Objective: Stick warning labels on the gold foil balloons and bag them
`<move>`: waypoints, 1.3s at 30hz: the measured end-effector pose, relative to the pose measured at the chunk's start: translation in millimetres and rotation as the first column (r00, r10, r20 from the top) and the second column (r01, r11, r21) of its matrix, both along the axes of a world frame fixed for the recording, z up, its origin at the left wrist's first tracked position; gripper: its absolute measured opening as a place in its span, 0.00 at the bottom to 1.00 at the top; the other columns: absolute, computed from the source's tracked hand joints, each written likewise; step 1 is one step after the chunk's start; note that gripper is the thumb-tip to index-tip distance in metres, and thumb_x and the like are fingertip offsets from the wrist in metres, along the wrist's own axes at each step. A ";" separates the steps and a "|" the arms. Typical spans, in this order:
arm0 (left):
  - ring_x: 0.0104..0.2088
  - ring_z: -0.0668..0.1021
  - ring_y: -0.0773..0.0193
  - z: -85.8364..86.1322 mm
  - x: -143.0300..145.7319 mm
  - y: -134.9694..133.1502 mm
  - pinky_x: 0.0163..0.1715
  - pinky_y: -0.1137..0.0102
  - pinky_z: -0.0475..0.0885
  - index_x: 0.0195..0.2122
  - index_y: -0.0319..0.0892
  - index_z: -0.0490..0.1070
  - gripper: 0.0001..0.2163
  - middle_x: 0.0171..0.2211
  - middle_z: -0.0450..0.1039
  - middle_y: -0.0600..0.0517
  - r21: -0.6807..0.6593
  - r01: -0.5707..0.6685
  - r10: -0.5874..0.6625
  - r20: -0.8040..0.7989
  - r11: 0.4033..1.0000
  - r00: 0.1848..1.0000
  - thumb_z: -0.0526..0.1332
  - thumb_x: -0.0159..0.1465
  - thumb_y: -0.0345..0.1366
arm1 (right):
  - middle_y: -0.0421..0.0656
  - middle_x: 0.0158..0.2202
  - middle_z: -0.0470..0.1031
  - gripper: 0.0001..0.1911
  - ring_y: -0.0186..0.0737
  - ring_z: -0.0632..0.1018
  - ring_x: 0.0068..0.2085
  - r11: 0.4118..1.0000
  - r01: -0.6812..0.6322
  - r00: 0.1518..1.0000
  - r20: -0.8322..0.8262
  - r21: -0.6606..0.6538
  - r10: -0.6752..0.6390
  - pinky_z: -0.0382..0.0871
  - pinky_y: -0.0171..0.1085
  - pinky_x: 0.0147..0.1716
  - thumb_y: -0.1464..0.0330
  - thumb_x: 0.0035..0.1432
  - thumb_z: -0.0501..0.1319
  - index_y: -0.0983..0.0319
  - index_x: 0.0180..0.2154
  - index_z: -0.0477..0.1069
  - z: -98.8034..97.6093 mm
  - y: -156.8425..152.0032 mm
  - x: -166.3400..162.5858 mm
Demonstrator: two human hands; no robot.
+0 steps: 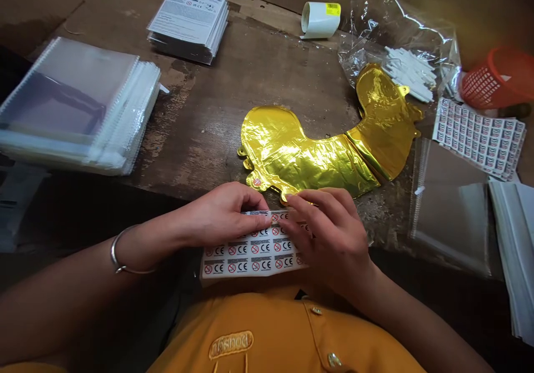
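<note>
A sheet of small CE warning stickers [250, 253] lies at the table's near edge, close to my body. My left hand [223, 214] rests on its upper left part, fingers curled and pinching at the top row. My right hand [329, 234] covers the sheet's right side, its fingertips pressed together at the same row. Just beyond both hands lies a flat gold foil balloon [308, 150], with a small sticker near its lower edge. A second gold foil balloon [386, 114] overlaps it at the right.
A stack of clear plastic bags [75, 106] sits at the left, printed cards [189, 23] at the back. A label roll [320, 20], a bag of white sticks [411, 73], an orange basket [496, 78], another sticker sheet [479, 137] and more clear bags [453, 206] fill the right.
</note>
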State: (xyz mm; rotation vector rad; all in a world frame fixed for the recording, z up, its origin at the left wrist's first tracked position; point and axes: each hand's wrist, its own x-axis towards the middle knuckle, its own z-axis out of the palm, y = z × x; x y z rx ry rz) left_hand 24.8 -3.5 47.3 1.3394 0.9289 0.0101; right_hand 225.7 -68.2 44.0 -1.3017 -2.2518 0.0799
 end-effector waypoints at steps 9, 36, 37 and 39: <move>0.23 0.70 0.70 -1.6 1.4 -0.2 0.21 0.76 0.64 0.31 0.39 0.72 0.10 0.24 0.71 0.56 -0.016 -0.008 0.008 0.007 1.000 1.000 0.61 0.59 0.42 | 0.45 0.38 0.78 0.09 0.45 0.71 0.41 0.978 -0.147 0.981 0.147 0.150 0.125 0.65 0.44 0.40 0.74 0.57 0.61 0.61 0.41 0.71 -2.3 -6.0 2.0; 0.60 0.70 0.54 -24.9 -19.3 0.8 0.65 0.48 0.49 0.35 0.37 0.72 0.08 0.58 0.68 0.37 0.880 0.354 -0.206 -0.301 0.315 0.931 0.53 0.65 0.26 | 0.42 0.27 0.74 0.08 0.41 0.73 0.36 0.873 0.301 0.847 -0.315 -0.383 -0.429 0.65 0.42 0.37 0.67 0.55 0.63 0.60 0.25 0.73 -31.0 60.6 -23.4; 0.60 0.70 0.54 -24.9 -18.6 1.2 0.65 0.49 0.50 0.35 0.37 0.72 0.08 0.58 0.68 0.36 0.883 0.353 -0.207 -0.300 0.309 0.931 0.53 0.65 0.27 | 0.42 0.27 0.74 0.08 0.41 0.72 0.35 0.876 0.298 0.851 -0.310 -0.379 -0.423 0.65 0.41 0.37 0.67 0.55 0.63 0.60 0.25 0.73 -31.3 60.6 -24.7; 0.59 0.70 0.54 -25.3 -17.7 2.2 0.65 0.49 0.50 0.36 0.37 0.72 0.08 0.57 0.68 0.36 0.889 0.351 -0.208 -0.299 0.294 0.931 0.53 0.65 0.26 | 0.42 0.27 0.74 0.08 0.41 0.72 0.34 0.878 0.296 0.855 -0.304 -0.377 -0.419 0.65 0.41 0.37 0.67 0.56 0.62 0.60 0.25 0.73 -32.7 60.9 -27.1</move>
